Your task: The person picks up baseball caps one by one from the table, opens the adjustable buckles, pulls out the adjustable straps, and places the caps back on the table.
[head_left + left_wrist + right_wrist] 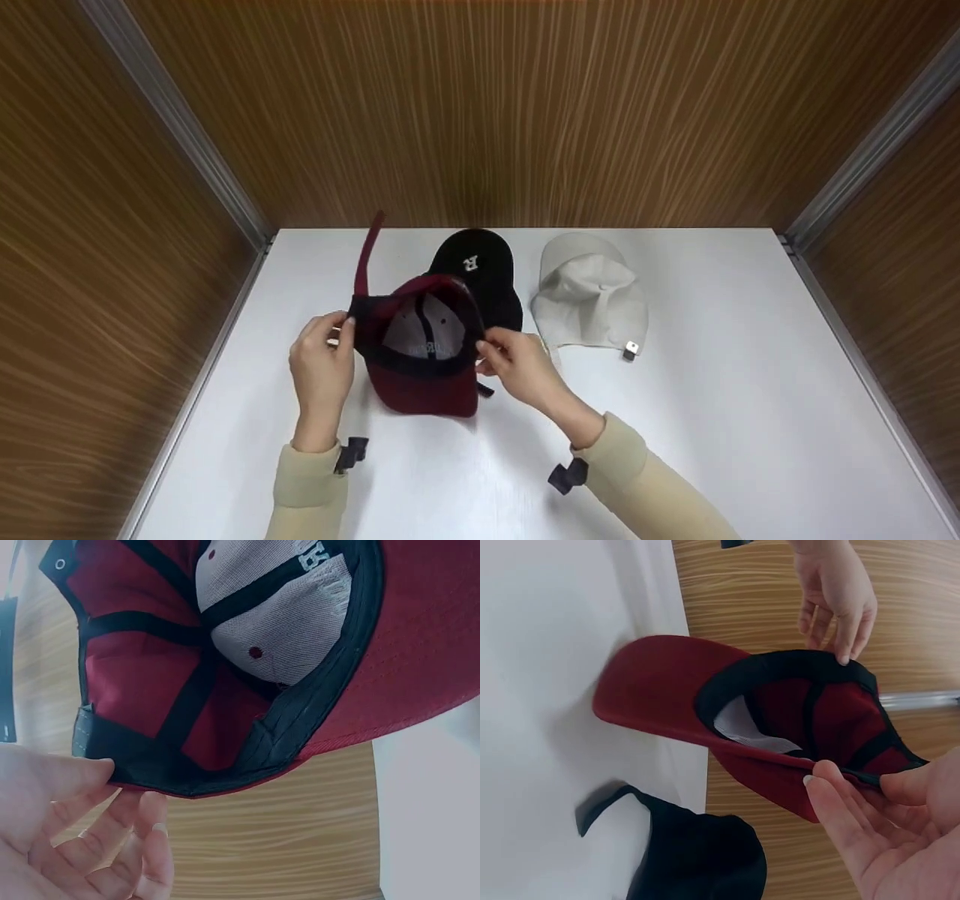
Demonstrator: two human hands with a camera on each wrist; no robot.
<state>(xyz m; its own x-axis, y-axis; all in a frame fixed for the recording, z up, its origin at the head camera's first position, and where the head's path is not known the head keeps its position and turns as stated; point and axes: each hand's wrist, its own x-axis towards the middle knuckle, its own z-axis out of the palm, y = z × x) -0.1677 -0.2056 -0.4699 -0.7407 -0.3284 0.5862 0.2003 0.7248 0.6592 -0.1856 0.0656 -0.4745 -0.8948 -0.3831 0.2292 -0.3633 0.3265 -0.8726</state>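
A dark red cap (424, 390) is held up with its inside facing the head camera and its brim toward the person. My left hand (324, 364) pinches the black sweatband edge on the cap's left side, thumb on the inner face. On the opposite side, my right hand (521, 365) pinches the rim between thumb and fingers. A loose red strap (365, 259) sticks up from the cap's back left corner. Grey mesh lining and black tape show inside the cap in the left wrist view. Partly hidden behind it lies a black cap (480, 262) with a white letter.
A light beige cap (592, 296) lies on the white table (705, 420) to the right, with a small tag (631, 349) at its edge. Wood-grain panels (480, 112) stand behind and at both sides. A black strap end (486, 390) shows beside the red brim.
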